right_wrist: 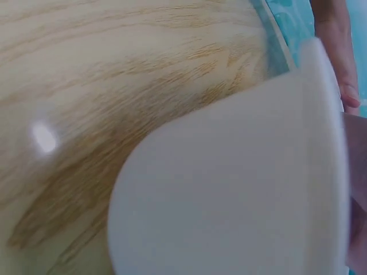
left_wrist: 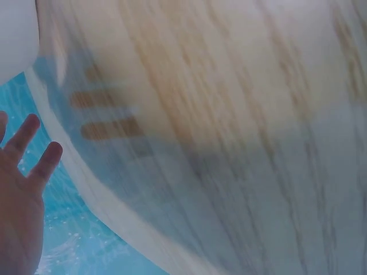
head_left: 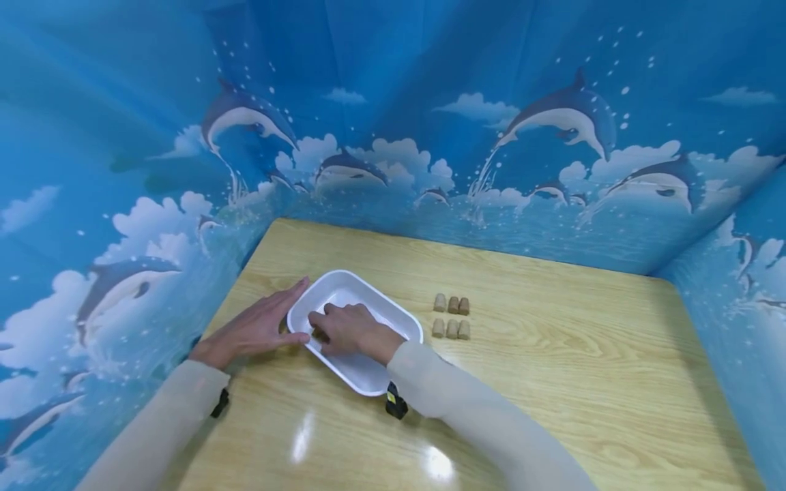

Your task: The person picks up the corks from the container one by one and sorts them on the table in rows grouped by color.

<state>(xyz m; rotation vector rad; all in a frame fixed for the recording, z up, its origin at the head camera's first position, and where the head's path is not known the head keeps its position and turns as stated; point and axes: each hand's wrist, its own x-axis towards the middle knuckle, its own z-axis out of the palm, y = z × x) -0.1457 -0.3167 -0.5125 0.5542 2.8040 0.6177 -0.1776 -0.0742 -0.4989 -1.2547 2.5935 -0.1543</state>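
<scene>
A white rectangular tray [head_left: 368, 383] with rounded corners lies at a slant on the table. My left hand [head_left: 270, 320] is at its left end, fingers straight and spread, with thumb and forefinger right at the rim. In the left wrist view, part of that hand [left_wrist: 23, 195] shows beside the white tray [left_wrist: 17, 34]. My right hand [head_left: 350, 331] reaches down inside the tray, fingers bent toward its left end. Something small and pale shows by those fingertips; I cannot tell whether they pinch it. The tray's outer wall [right_wrist: 229, 189] mostly blocks the right wrist view.
Right of the tray, several small tapered cork stoppers [head_left: 452, 329] stand in two short rows, two of them darker brown [head_left: 458, 305]. The wood-grain table [head_left: 552, 341] extends to the right. A blue dolphin-print curtain [head_left: 393, 136] surrounds it at the back and sides.
</scene>
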